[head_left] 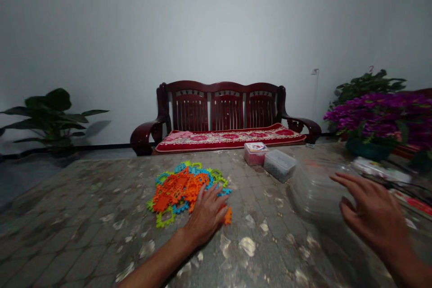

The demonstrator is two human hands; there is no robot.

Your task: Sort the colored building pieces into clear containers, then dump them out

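Head view: I have one table (pixel 67 243) below me, its far edge running before one sofa (pixel 224 105). One pile (pixel 175 189) of orange, blue and green pieces lies left of the table's middle; they overlap too much for me to count. One clear tub (pixel 313 191) sits toward the right edge, with sideways room between it and the pile. My hands are well apart: the left hand (pixel 207 213), fingers loosely spread, touches the pile; the right hand (pixel 374 211), thumb parted, is at the tub, contact unclear. Two small boxes, pink (pixel 255 155) and grey (pixel 279 165), stand near the far edge.
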